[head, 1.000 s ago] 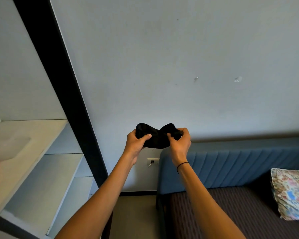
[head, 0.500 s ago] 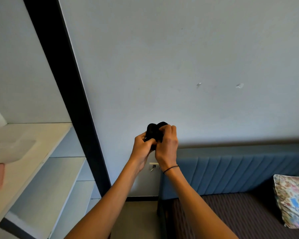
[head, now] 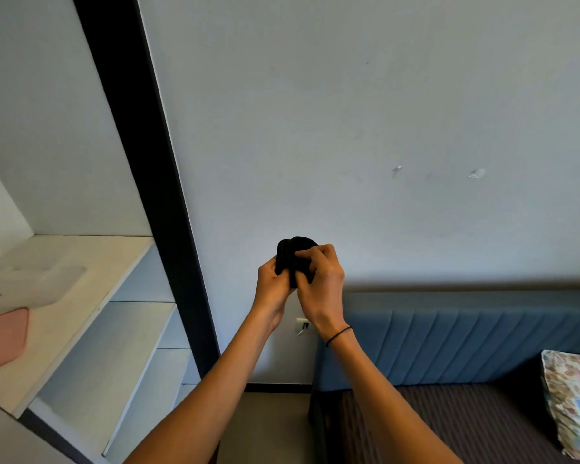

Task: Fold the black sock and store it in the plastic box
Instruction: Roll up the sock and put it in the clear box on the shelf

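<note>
The black sock (head: 290, 251) is bunched into a small folded bundle, held up in the air in front of the pale wall. My left hand (head: 271, 286) grips it from the left and below. My right hand (head: 320, 279) closes over it from the right, fingers curled across the front, so most of the sock is hidden. A translucent white plastic piece (head: 31, 284), perhaps the box or its lid, lies on the upper shelf at the left edge; I cannot tell which.
A white shelf unit (head: 114, 316) with a black upright post (head: 148, 182) stands to the left, with a pink object (head: 2, 339) on its top shelf. A blue-backed sofa (head: 466, 333) with a floral cushion (head: 573, 400) is at the lower right.
A second ago the sock was stretched out between my two hands. They have come together, folding it into a compact bundle, and my view has shifted slightly left.
</note>
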